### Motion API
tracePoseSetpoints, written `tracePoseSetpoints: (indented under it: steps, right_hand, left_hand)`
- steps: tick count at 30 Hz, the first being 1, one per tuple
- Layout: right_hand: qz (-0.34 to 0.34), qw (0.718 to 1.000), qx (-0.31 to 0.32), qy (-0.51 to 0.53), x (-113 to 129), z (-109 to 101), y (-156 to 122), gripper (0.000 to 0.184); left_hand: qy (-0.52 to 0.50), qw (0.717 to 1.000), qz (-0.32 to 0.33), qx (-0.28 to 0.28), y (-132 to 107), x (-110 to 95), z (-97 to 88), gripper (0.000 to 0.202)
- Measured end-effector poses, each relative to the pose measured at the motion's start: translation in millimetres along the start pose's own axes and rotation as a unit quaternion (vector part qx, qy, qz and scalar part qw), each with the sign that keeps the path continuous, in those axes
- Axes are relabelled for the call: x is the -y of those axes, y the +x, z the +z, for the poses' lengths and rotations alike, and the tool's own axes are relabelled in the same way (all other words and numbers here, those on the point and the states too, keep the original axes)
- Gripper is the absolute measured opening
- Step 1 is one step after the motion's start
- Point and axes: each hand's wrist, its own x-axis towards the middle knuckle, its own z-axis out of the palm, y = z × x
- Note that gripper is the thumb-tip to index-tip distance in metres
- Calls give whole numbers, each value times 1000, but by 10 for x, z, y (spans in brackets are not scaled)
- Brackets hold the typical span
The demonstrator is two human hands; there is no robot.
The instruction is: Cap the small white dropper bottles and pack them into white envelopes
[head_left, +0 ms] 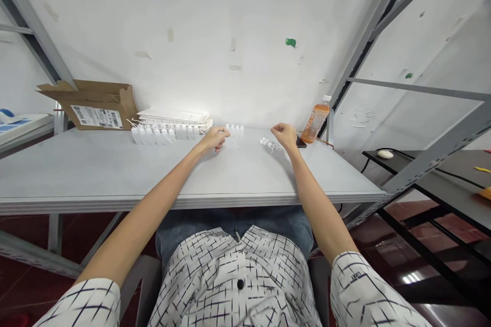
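My left hand (215,138) reaches across the grey table (115,173) with its fingers curled around a small clear bottle, beside a short row of small white bottles (235,130). My right hand (284,135) is closed in a loose fist over a little heap of small white caps (267,142). What its fingers hold is too small to make out. A longer row of white bottles (164,134) stands to the left, at the back of the table.
A stack of flat white sheets (174,116) and an open cardboard box (94,104) lie at the back left. An orange drink bottle (315,120) and a dark phone (300,142) stand at the back right. Grey metal shelf frames rise on both sides.
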Motion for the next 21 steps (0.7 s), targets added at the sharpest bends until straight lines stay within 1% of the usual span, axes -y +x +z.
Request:
tracePoseSetpoints:
  steps: [5,7,10,14,21]
  right_hand:
    - [-102,991,54,-73,20,131,-82,16]
    - [-123,986,75,-84,5,176,-89,16]
    - [-139,982,93,-84,-25,223,-75,17]
    - [-158,980,95,-73,-41,274,-52,17]
    - [-157,983,86,-38,-39,335,-43,15]
  left_hand:
    - [-24,999,-20,14,-12,-20,-8,25]
    - [-32,999,-24,21,-22,-32,-8,25]
    - [-49,998,-27,37,-27,-42,-8,26]
    - [-71,995,-37,61,-21,-40,-11,25]
    - [-72,993,-17,88,-26,-32,-19,19]
